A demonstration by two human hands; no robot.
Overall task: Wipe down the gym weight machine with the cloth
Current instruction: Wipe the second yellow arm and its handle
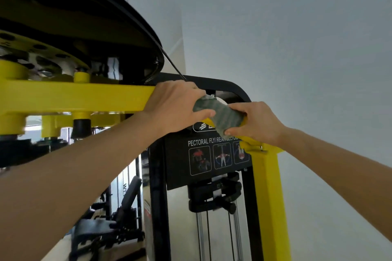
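Pale grey walls rise behind the pectoral fly machine, whose instruction placard serves as landmark. Just above that placard, one green cloth is stretched over the yellow frame where the crossbeam meets the upright. Both hands hold it: the left hand pinches its left end, thumb underneath, and the right hand curls round its right end. Held taut like this, it probably wraps the joint for a back-and-forth rub. Three exercise pictures show on the placard. Below it hang the weight stack's two chrome guide rods.
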